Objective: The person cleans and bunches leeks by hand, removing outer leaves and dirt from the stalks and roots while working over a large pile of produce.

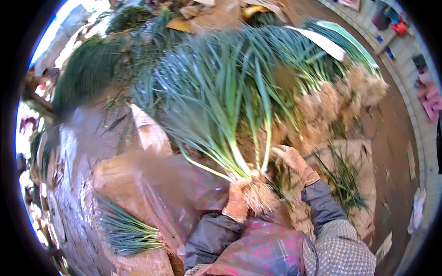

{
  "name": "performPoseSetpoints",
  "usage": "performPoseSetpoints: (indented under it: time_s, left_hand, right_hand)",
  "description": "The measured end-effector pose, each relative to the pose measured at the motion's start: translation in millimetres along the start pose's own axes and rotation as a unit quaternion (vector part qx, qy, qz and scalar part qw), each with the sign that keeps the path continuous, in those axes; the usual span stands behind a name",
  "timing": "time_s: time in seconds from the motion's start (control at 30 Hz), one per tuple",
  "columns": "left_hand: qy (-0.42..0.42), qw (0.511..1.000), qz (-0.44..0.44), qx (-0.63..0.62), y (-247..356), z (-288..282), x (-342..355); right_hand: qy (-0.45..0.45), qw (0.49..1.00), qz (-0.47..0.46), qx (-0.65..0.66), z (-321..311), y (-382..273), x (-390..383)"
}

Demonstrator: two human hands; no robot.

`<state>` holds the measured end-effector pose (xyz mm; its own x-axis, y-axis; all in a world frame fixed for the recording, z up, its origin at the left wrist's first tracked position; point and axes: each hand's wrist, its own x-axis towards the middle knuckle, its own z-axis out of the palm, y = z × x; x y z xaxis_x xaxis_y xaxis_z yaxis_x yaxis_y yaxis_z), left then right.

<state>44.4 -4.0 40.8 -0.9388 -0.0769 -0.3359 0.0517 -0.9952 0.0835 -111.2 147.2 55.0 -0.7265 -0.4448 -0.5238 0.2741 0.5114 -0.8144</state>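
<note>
My left hand (pixel 236 202), in a soiled orange-tan glove, is closed round the root end of a bunch of green onions (pixel 239 158). The pale, stringy roots (pixel 260 193) hang over my lap, and the long green leaves fan upward and away. My right hand (pixel 294 163), gloved the same way, is just right of the white stalks with its fingers stretched toward them; nothing shows in its grasp. Behind the bunch lies a large heap of green onions (pixel 317 60), with muddy brown roots (pixel 317 108) toward the right.
A smaller green onion bunch (pixel 131 230) lies on tan sacking (pixel 115 175) at lower left. Loose leaves (pixel 343 177) rest on a burlap sack (pixel 366 156) at right. A pink-spotted plastic sheet (pixel 262 246) covers my lap. More green onions (pixel 92 69) are piled at far left.
</note>
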Motion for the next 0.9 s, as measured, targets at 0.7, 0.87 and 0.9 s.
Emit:
performPoseSetpoints:
  time_s: [0.7, 0.87, 0.9]
  left_hand:
    - [-0.023, 0.999, -0.023, 0.005, -14, 11, 7]
    - [0.006, 0.997, -0.034, 0.068, -17, 10, -2]
    - [0.013, 0.997, -0.04, 0.066, -15, 11, -4]
  right_hand:
    - [-0.223, 0.862, 0.157, -0.427, -82, 197, -169]
    - [-0.044, 0.998, -0.012, -0.047, -30, 54, -95]
    - [-0.055, 0.996, -0.059, 0.028, -18, 26, -75]
